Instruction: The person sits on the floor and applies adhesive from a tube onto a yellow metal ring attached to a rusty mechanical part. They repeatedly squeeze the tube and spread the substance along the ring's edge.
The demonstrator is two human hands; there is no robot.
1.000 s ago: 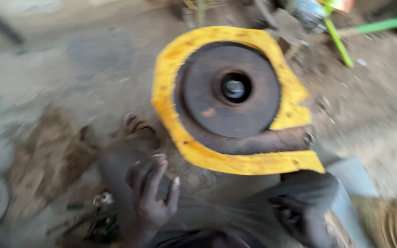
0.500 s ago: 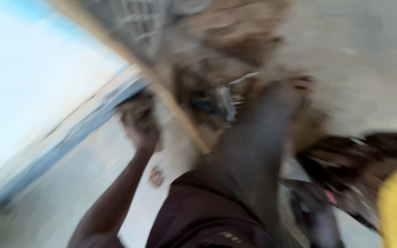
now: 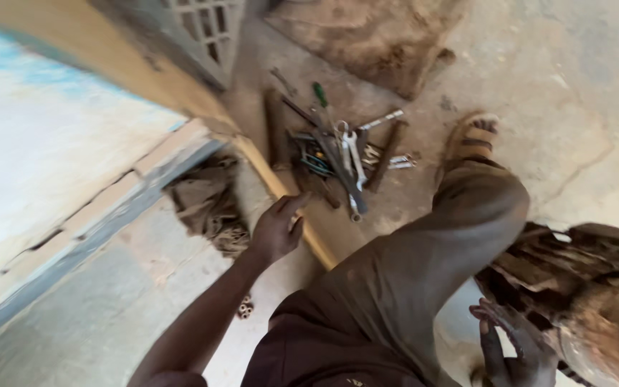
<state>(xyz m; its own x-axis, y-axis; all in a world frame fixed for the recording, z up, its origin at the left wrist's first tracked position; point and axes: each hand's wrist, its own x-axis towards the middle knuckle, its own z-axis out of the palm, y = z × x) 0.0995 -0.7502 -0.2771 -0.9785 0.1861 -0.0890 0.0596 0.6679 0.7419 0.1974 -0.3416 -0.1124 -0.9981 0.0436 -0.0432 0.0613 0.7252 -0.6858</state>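
the left hand reaches out empty, fingers loosely spread, toward the pile of tools lying on the dirt floor. the pile is the landmark: the hand hovers just short of its near edge, not touching it, and a sandalled foot rests just beyond its far side. a spanner lies on top of the pile, a green-handled screwdriver at its upper end. to pick well, it seems best to settle on one tool first and lift it by a free end, since the pieces overlap and could drag each other. the right hand sits well away from the pile, fingers open on a rusty metal part, gripping nothing.
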